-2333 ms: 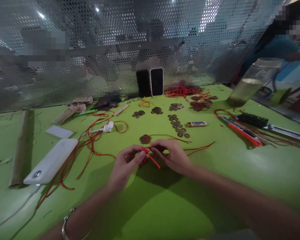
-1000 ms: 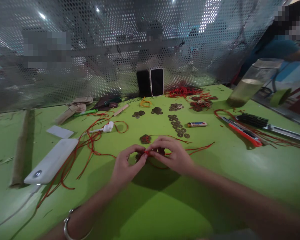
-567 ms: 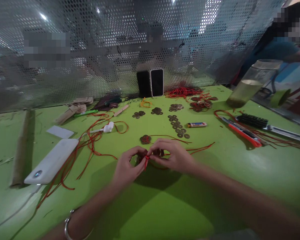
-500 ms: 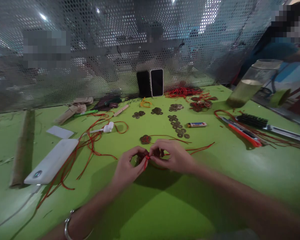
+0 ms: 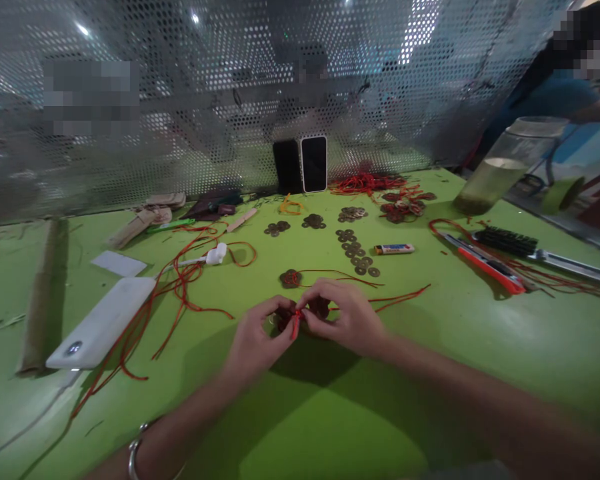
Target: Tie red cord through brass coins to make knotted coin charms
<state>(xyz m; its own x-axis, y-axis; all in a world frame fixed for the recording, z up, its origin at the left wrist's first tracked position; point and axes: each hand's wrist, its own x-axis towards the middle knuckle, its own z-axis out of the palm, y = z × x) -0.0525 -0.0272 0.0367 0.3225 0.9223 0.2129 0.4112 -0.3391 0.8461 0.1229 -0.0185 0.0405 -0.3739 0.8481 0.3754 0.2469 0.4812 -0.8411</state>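
Over the green table, my left hand (image 5: 263, 333) and my right hand (image 5: 347, 317) meet fingertip to fingertip around a knotted red cord (image 5: 297, 323). Each hand pinches the cord between thumb and forefinger. Dark coins show partly behind the fingers. Two red cord ends (image 5: 403, 297) stretch out to the right from behind my right hand. Just beyond the hands lies a ring of coins (image 5: 291, 278) with red cord through it. A silver bangle circles my left wrist.
Coin clusters (image 5: 353, 250) and a glue stick (image 5: 394, 249) lie behind. Red cords (image 5: 185, 280), a white power bank (image 5: 103, 323) and a bamboo piece (image 5: 43, 300) are left. Right are a cutter (image 5: 490, 269), a brush (image 5: 505, 241) and a jar (image 5: 500, 173). A phone (image 5: 314, 164) leans behind.
My fingertips have shifted slightly right with the red knot, and my right fingers are curled a little differently. The cord end under the knot is more upright.
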